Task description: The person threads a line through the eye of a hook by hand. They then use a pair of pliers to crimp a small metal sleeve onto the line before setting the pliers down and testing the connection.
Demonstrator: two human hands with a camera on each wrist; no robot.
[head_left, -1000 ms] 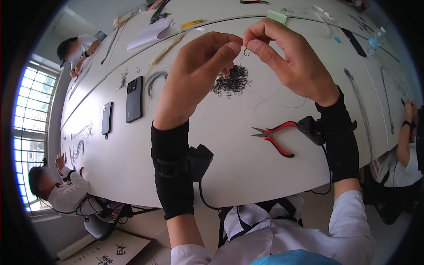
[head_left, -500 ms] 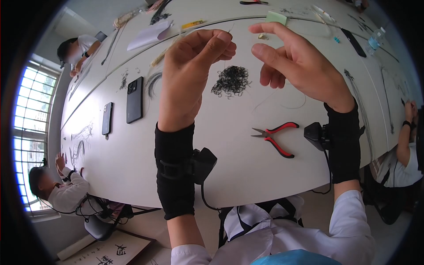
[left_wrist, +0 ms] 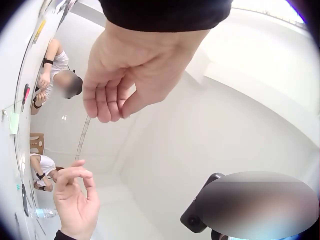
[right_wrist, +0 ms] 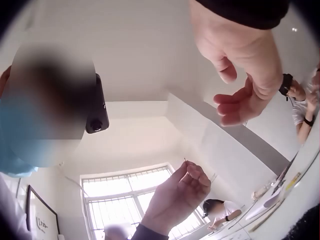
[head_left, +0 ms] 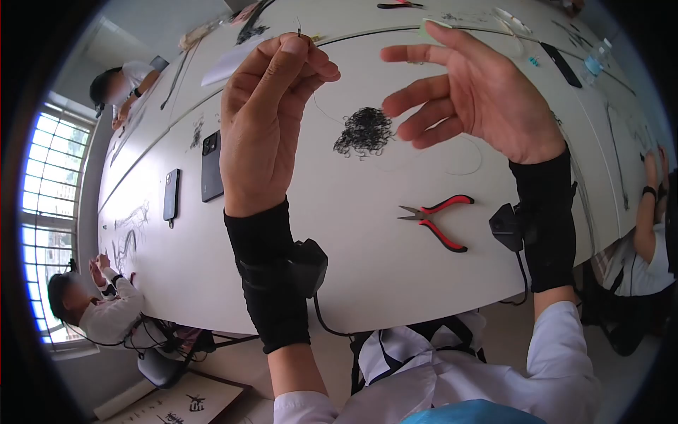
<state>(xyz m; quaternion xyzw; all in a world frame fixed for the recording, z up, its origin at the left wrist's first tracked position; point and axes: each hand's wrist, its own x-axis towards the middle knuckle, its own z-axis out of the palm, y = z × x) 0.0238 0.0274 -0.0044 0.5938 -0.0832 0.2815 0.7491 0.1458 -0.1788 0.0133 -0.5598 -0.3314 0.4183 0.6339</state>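
My left hand (head_left: 265, 124) is raised over the table, its thumb and finger pinching a small dark fish hook (head_left: 299, 32), of which only the tip shows. A fine fishing line (head_left: 321, 108) trails down from this hand toward a pile of black fish hooks (head_left: 364, 133) on the table. To the right, my right hand (head_left: 484, 99) hovers with fingers spread apart, holding nothing. In the right wrist view the hook's thin end (right_wrist: 185, 160) sticks up above the left fingertips. Red-and-black needle-nose pliers (head_left: 441, 215) lie with handles spread, nearer to me than the pile.
Two phones, one large (head_left: 211, 173) and one small (head_left: 171, 193), lie to the left. A water bottle (head_left: 595, 62) and a dark phone-like slab (head_left: 561, 65) are at the far right. White paper (head_left: 229, 62) lies at the back. Other people sit around the table.
The hands, at first together at the hook, have come apart. The left has moved left and up with the hook; the right has let go and spread its fingers.
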